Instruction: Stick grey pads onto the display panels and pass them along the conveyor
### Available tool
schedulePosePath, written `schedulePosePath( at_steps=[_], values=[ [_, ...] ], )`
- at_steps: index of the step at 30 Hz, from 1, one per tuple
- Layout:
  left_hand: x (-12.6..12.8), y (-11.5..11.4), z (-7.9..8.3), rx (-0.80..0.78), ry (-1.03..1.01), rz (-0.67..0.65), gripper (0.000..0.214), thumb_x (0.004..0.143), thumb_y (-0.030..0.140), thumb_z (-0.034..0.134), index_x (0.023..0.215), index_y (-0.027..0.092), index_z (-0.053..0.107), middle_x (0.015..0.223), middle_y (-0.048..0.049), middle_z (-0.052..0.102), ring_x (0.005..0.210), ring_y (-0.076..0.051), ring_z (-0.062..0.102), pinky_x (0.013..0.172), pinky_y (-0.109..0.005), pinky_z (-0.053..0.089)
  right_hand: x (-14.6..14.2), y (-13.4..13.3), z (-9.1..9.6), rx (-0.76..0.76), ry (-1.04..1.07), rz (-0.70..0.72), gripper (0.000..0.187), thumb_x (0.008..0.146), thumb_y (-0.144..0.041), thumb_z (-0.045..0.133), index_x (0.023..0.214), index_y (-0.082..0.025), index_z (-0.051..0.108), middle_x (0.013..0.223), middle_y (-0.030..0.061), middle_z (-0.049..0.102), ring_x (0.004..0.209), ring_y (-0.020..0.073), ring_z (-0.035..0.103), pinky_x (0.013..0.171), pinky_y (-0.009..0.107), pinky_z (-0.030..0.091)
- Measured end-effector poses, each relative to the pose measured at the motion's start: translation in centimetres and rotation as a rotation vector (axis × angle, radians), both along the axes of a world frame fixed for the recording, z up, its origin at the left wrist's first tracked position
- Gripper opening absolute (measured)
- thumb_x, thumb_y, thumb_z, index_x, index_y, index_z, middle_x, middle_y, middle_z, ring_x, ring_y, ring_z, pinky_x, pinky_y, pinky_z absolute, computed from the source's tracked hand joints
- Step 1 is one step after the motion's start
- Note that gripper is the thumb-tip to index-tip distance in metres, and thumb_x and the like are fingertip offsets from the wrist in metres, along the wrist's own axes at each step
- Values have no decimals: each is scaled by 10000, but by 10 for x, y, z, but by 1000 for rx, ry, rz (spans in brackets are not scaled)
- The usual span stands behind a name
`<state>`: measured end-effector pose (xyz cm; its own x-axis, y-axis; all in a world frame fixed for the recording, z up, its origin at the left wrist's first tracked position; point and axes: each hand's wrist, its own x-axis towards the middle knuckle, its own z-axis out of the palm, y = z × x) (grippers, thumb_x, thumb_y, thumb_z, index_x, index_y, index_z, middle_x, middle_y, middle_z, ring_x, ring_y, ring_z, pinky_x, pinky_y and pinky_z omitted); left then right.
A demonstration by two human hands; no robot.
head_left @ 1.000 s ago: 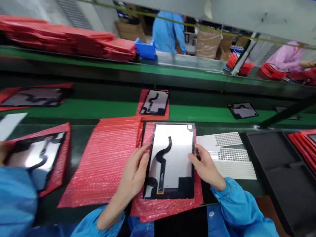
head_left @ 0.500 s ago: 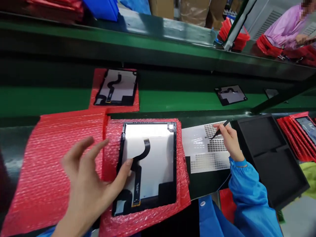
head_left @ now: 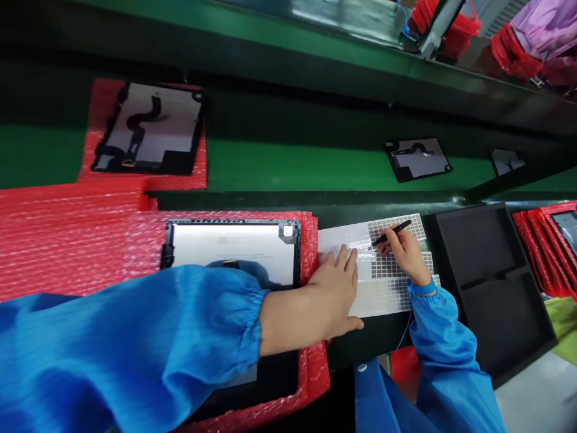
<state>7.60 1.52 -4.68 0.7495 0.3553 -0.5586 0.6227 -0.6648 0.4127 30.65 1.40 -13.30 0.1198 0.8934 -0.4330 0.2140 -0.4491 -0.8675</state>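
Observation:
My left hand [head_left: 333, 291] lies with fingers spread on the left part of the white sticker sheets [head_left: 360, 297]. Black tweezers [head_left: 399, 228] are held in my right hand [head_left: 403, 252], their tips down at the small dark stickers of the upper sheet. Whether a sticker is between the tips is too small to tell. Under my left sleeve is a tablet screen panel [head_left: 234, 240], its silvery back facing up and partly hidden by my arm. It rests on red bubble-wrap bags [head_left: 311, 355].
Further back on the green bench lie another screen panel [head_left: 175, 132] on red wrap and a smaller panel [head_left: 419, 159]. A black tray [head_left: 482, 246] stands right of the sheets, with red bags [head_left: 532, 252] beyond it. A co-worker's pink sleeve [head_left: 541, 27] shows at top right.
My left hand has moved right, from the panel's flex cable onto the sticker sheets, its arm now across the panel. My right hand with the tweezers shifted slightly. The view has tilted down.

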Motion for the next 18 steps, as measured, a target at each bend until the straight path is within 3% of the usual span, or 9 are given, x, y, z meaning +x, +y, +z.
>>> schedulePosePath(
  at_steps=[3,11,15,18],
  values=[
    [2,5,-6,-73,92,2,1130,746,728,817,1571,17,513,1693,-326,316,1547,-575,318,1159,-698,417,-1,-1,2,-9,-6,-13,569,909,-741,681,959,-174,673,695,30,764,598,181,752,565,283,622],
    [0,8,0,-87,172,-102,1187,698,734,848,1585,29,496,1719,-310,254,1552,-581,301,1154,-656,441,0,0,2,-10,-24,27,505,964,-674,668,958,-169,684,670,32,755,588,177,747,581,283,615],
    [5,13,-6,-79,146,-87,1196,647,744,875,1564,53,538,1720,-301,258,1529,-596,330,1116,-670,463,0,3,2,-32,69,-87,555,886,-726,721,911,-174,667,638,27,747,530,172,726,554,285,612],
    [5,12,-3,-44,114,-81,1172,717,811,782,1548,18,546,1686,-324,330,1512,-571,381,1124,-649,462,-6,8,13,35,104,-202,546,866,-733,731,868,-194,640,597,10,733,469,164,699,510,277,593]
  ],
)
